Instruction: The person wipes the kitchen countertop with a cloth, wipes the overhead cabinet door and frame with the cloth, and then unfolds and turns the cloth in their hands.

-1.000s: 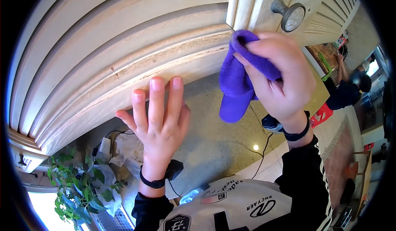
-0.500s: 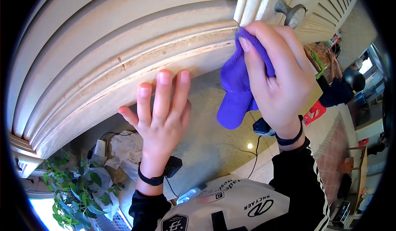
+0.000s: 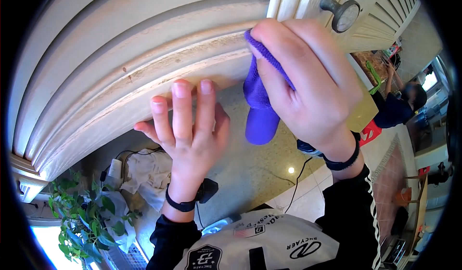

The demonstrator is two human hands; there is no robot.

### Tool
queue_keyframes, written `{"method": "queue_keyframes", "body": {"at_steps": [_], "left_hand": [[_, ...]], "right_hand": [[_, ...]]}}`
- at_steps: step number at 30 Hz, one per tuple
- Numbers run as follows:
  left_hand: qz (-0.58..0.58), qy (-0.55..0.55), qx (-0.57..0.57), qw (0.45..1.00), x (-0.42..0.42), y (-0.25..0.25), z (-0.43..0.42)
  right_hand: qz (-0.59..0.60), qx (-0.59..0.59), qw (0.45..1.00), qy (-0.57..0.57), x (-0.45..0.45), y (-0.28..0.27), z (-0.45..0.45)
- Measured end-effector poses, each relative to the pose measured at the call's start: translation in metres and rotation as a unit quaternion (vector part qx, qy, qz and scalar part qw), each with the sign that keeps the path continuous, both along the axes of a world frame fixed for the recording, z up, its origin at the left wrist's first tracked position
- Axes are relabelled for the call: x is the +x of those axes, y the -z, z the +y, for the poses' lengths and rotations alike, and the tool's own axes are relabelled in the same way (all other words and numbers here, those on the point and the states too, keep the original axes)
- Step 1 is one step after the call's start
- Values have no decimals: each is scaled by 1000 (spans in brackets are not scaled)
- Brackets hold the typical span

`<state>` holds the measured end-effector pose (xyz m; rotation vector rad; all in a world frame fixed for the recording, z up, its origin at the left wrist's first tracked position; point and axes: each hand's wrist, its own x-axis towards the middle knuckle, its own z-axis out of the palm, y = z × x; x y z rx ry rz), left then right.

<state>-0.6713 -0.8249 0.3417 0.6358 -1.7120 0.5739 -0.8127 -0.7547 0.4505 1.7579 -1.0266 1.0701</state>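
Observation:
A cream louvered cabinet door [image 3: 144, 34] fills the upper left, with brownish marks along its lower moulding. My left hand [image 3: 187, 125] rests its fingertips on the door's bottom edge, fingers spread, holding nothing. Pinched in my right hand [image 3: 308, 82] is a purple cloth [image 3: 260, 92], whose top edge touches the moulding near the door's right end. The cloth's lower part hangs down below the door. Just above my right hand, a round knob [image 3: 344, 14] sticks out from the neighbouring door.
A leafy plant [image 3: 84, 217] stands at the lower left beside a crumpled whitish cloth [image 3: 149, 173]. Black cables run below my hands. At the right, another person [image 3: 402, 104] in dark clothes reaches toward a counter near a green cloth [image 3: 374, 77].
My right hand has moved left along the moulding with the purple cloth, away from the door's right corner. My left hand stays at the bottom edge, nearly in the same place.

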Motion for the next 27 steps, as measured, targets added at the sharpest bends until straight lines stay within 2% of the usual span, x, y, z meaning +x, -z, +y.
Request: {"method": "queue_keyframes", "body": {"at_steps": [5,7,8,11,13,15,17,19,21,23,27], "left_hand": [[-21,-2,9,1000,10,-6,2],[-92,3,-14,996,15,-11,1],[-89,5,-15,996,16,-13,3],[-76,40,12,996,12,-12,8],[-9,28,36,999,8,-6,8],[-18,4,36,999,11,-7,7],[-92,-41,-17,995,18,-10,4],[-95,-37,-18,995,20,-12,5],[-92,32,31,995,21,-17,12],[-91,51,54,993,19,-18,17],[-52,56,90,993,15,-16,19]], "right_hand": [[-34,-2,998,51,-8,5,12],[-61,-10,996,62,-5,6,11],[-59,-10,996,64,-3,5,8],[-52,-28,998,13,9,3,-4],[-45,12,998,-30,23,1,-6],[-36,0,999,-40,18,2,-8],[-28,6,1000,3,10,2,1],[-57,5,998,24,-5,7,11],[-81,5,996,41,-6,7,13],[-76,4,996,49,0,6,12],[-12,-66,996,-55,31,4,-20]]}}
